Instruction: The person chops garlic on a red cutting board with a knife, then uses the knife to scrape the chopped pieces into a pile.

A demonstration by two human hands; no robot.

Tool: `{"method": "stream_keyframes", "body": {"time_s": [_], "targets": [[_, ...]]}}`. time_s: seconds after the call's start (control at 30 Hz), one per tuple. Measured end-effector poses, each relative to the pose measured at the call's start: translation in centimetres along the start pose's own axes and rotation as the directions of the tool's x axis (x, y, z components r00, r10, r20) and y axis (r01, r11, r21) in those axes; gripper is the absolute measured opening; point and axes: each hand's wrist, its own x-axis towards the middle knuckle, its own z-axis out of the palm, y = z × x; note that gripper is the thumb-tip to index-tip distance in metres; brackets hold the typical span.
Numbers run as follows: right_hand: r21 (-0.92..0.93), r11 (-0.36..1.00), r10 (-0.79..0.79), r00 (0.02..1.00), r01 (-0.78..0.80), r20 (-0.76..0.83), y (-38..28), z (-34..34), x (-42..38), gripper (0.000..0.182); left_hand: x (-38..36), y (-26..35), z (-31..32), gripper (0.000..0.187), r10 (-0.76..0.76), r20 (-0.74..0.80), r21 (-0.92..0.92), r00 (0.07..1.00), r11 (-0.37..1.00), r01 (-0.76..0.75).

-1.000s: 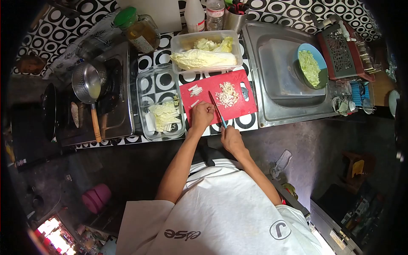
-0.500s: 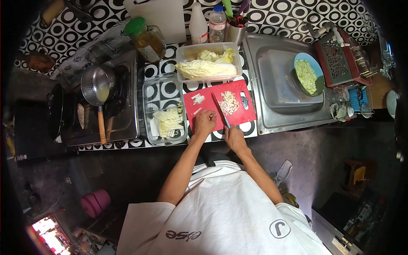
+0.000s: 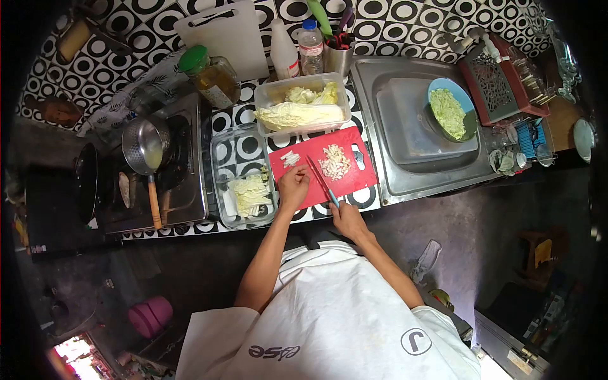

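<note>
I look down on a red plastic cutting board, flat and rectangular with a handle slot at its right end, lying on a countertop tiled in black and white circles. On the board sits a loose heap of chopped cabbage, pale and finely cut, and farther left a few white stem pieces lie apart from it.

My right hand is closed around the blue handle of a knife; the thin blade runs up and to the left across the board, its tip between the stem pieces and the chopped heap. My left hand rests on the board just left of the blade, fingers curled under and bunched narrow; I cannot tell whether anything is pinned beneath them.

Behind the board stands a clear plastic tub holding a long wedge of napa cabbage, crinkled and pale green. Left of the board is a rounded glass dish with torn cabbage leaves in it. To the right, the dull steel sink holds a blue bowl of shredded greens. On the stove at far left sits a small metal saucepan with a wooden handle.
</note>
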Motion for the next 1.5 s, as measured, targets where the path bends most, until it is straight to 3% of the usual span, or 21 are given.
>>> {"method": "stream_keyframes", "body": {"time_s": [0.13,0.2,0.23,0.3,0.33,0.4,0.5,0.63,0.7,0.73,1.0,1.13,1.5], "targets": [[-0.032,0.996,0.087,0.994,-0.085,0.073,-0.2,-0.6,0.4,0.035,-0.6,0.8,-0.9,0.024,0.02,-0.018,0.072,1.0,0.997,-0.019],[0.001,0.997,0.074,0.996,-0.074,-0.038,-0.3,-0.8,0.5,0.035,-0.9,0.9,-1.6,0.026,0.197,-0.033,0.369,0.98,0.913,-0.171],[0.001,0.997,0.074,0.997,-0.074,-0.038,-0.5,-0.9,0.5,0.035,-1.0,0.4,-1.8,0.026,0.197,-0.033,0.369,0.98,0.914,-0.171],[-0.057,0.998,0.035,0.997,-0.031,0.072,-0.7,-0.8,0.1,0.035,-1.4,-0.5,-1.9,0.028,0.354,-0.131,0.505,0.926,0.828,-0.245],[-0.058,0.998,0.035,0.997,-0.031,0.076,-0.6,-0.6,0.1,0.035,-1.5,-0.5,-1.9,0.028,0.35,-0.133,0.506,0.927,0.828,-0.241],[-0.043,0.998,0.048,0.998,-0.046,0.038,-0.4,-0.3,0.1,0.039,-1.8,-0.3,-1.6,0.028,0.174,-0.085,0.521,0.981,0.847,-0.105],[0.016,0.996,0.092,0.995,-0.091,-0.034,-0.5,-0.6,0.3,0.039,-1.7,0.3,-1.5,0.027,0.128,-0.019,0.619,0.992,0.78,-0.089],[-0.03,0.993,0.114,0.993,-0.113,0.023,-0.4,-0.8,0.2,0.039,-1.3,-0.2,-1.1,0.028,0.108,0.085,0.495,0.99,0.858,-0.136],[-0.041,0.991,0.125,0.992,-0.124,0.029,-0.7,-0.8,0.0,0.039,-1.5,-0.4,-0.3,0.029,0.272,0.184,0.364,0.945,0.874,-0.322],[-0.051,0.99,0.133,0.991,-0.131,0.03,-0.9,-0.9,0.0,0.039,-1.6,-0.4,0.0,0.029,0.282,0.187,0.341,0.941,0.88,-0.331],[-0.089,0.985,0.152,0.985,-0.145,0.079,-2.2,-1.5,-0.1,0.04,-1.5,-0.5,1.0,0.019,0.306,0.113,0.247,0.945,0.913,-0.325],[-0.085,0.989,0.124,0.992,-0.122,0.02,-0.2,0.4,0.1,0.038,-1.3,-1.1,1.2,0.019,0.317,0.091,0.203,0.944,0.922,-0.329],[-0.142,0.985,0.101,0.995,-0.103,-0.021,-1.2,0.9,3.0,0.032,-1.0,-1.5,1.0,0.019,0.312,0.13,0.176,0.941,0.927,-0.332]]}}
